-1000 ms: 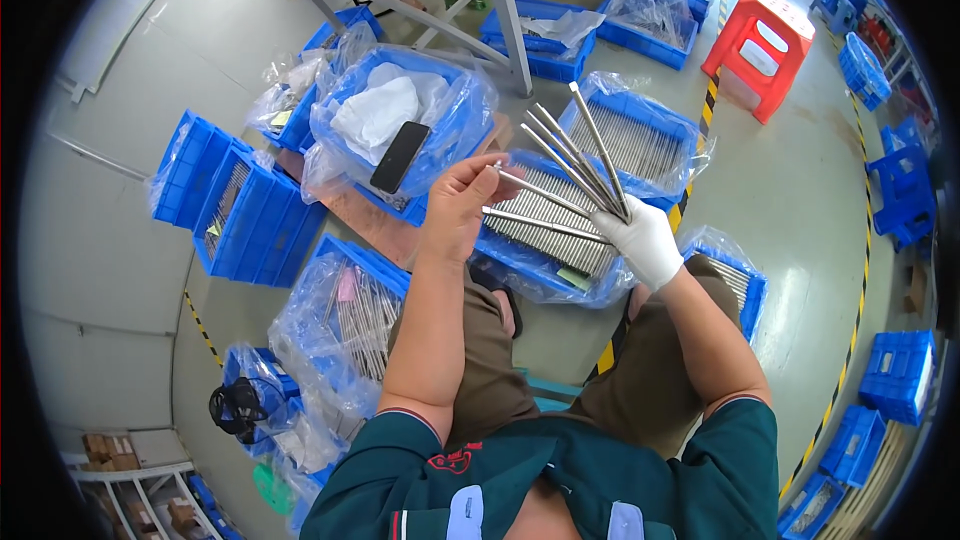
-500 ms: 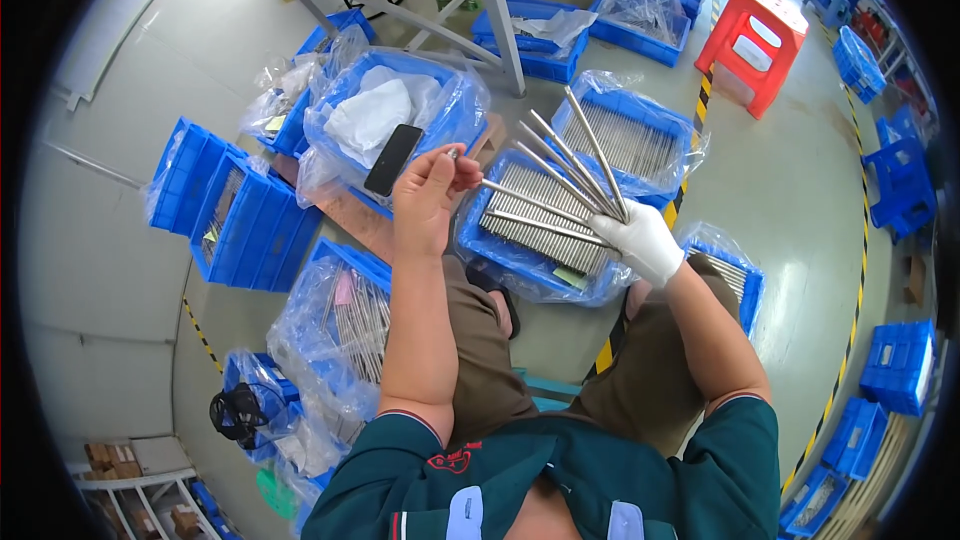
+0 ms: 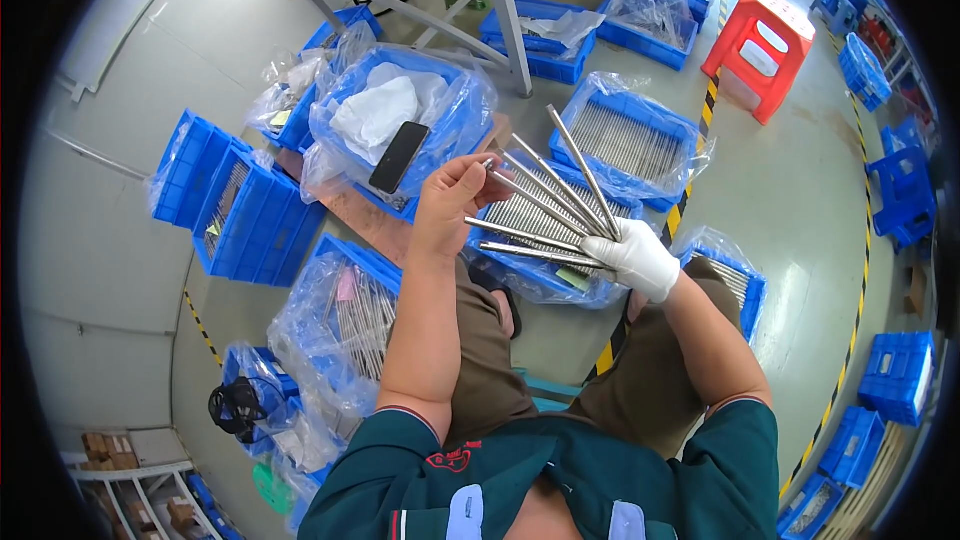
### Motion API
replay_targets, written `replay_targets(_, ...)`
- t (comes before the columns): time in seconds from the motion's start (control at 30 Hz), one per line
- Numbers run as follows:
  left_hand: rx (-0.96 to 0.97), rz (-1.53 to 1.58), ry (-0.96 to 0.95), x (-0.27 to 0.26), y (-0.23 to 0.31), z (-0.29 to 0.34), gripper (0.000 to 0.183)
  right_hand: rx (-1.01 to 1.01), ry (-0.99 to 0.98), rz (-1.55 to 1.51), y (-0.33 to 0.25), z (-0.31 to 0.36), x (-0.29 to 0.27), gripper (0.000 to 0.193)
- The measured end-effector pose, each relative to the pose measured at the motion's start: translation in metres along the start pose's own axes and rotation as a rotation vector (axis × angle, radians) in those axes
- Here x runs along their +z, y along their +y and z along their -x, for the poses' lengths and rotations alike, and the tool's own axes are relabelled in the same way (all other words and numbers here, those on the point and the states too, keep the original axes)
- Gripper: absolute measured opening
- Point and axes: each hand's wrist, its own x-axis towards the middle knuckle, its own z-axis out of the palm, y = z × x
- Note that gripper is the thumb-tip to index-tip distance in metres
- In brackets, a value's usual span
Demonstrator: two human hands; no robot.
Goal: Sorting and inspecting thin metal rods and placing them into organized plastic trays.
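Right hand [image 3: 642,258], white-gloved, fingers wrapped round the near ends of several silver rods [image 3: 582,173] fanned toward nine through eleven o'clock; left hand [image 3: 450,198], bare, at the glove's ten o'clock, pinching one rod's tip.

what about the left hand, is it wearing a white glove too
No, the left hand shows bare skin, while the right hand, holding slim silver metal rods, wears a white glove.

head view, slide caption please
A gloved right hand holds fanned metal rods over a blue bin; the bare left hand is at one rod's tip.
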Motion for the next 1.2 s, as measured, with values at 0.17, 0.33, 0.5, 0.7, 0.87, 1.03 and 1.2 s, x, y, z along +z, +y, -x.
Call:
replay_targets(0.17,-0.132,0.022,-0.167,0.006,-0.01,0.004,0.026,-0.017,-0.074,-0.124,0.001,-0.002,0.003,0.017)
replay_targets(0.33,-0.175,0.014,-0.179,0.019,-0.021,0.009,0.027,-0.036,-0.162,-0.143,0.004,-0.005,-0.001,0.023)
replay_targets(0.5,-0.022,-0.231,-0.065,0.004,0.004,0.008,0.027,0.031,-0.117,-0.199,0.002,-0.003,0.0,0.021)
replay_targets(0.7,-0.044,0.103,0.039,0.008,-0.001,0.008,0.035,0.051,-0.16,-0.191,0.007,-0.002,-0.002,0.024)
replay_targets(0.87,-0.121,0.12,0.039,0.012,-0.003,0.008,0.039,-0.011,-0.047,-0.075,0.013,-0.003,0.001,0.041)
replay_targets(1.03,-0.047,0.099,0.068,0.011,-0.007,0.007,0.037,0.024,-0.027,-0.054,0.004,0.001,0.007,0.034)
replay_targets(1.2,0.005,0.062,0.126,0.013,-0.007,0.005,0.033,0.062,-0.038,-0.067,0.01,-0.003,0.005,0.03)
